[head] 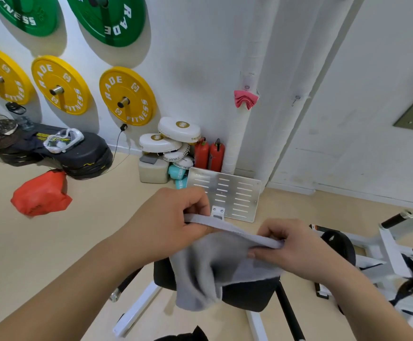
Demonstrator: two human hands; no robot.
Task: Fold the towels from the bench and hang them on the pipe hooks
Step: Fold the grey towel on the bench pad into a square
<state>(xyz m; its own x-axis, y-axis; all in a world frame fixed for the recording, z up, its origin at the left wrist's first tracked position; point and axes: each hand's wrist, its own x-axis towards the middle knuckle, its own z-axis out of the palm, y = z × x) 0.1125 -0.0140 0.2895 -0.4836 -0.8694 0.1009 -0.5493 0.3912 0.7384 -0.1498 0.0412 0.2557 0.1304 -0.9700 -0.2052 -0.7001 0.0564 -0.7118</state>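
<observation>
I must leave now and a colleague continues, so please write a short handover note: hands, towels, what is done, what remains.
Hands: left hand and right hand each pinch one end of the grey towel at its upper edge.
Towel: it hangs between them, over the black bench pad.
Done: pink towel hangs folded on a pipe hook.
Left: finish folding the grey towel and hang it, probably on the bare hook to the right.

Left hand [168,222] and right hand [291,249] are holding towel [215,264] between them, above bench pad [247,294]. Behind, second towel [246,99] is hanging on pipe [244,57]. Plate [227,193] is leaning near pipe's foot, extinguishers [209,153] standing just left of pipe. Bag [40,195] is lying on floor, far left.
</observation>
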